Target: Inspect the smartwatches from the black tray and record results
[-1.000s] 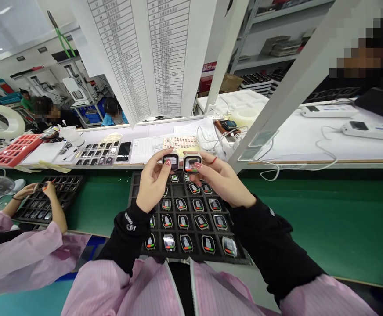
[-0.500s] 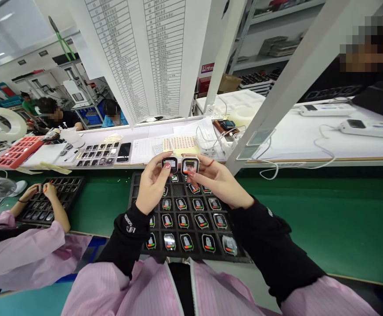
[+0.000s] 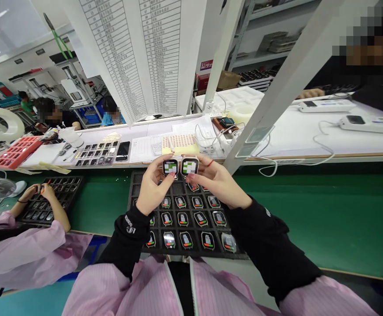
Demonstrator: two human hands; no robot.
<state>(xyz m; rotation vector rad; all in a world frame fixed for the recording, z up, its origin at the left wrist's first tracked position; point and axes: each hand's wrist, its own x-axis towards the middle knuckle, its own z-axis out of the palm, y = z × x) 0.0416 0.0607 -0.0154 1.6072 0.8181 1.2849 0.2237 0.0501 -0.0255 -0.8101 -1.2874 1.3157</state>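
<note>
Two square-faced watch units are held side by side near the centre of the view, the left watch (image 3: 171, 166) slightly apart from the right watch (image 3: 189, 166), with a partitioned tray (image 3: 178, 188) of similar units below at six o'clock. The worker's left hand (image 3: 154, 188) and right hand (image 3: 222, 182) each clamp one unit between thumb and fingers. The step appears to be viewing both lit screens together; the next move seems to call for a steady edge grip, thumbs off the glass. Green and white blocks show on both, their text too small to read. White lettering on the left cuff (image 3: 130, 224), between seven and eight o'clock, is unclear; a label (image 3: 209, 106) at one o'clock reads "H". The printed chart (image 3: 161, 57) at eleven carries numbered rows, largely illegible.
</note>
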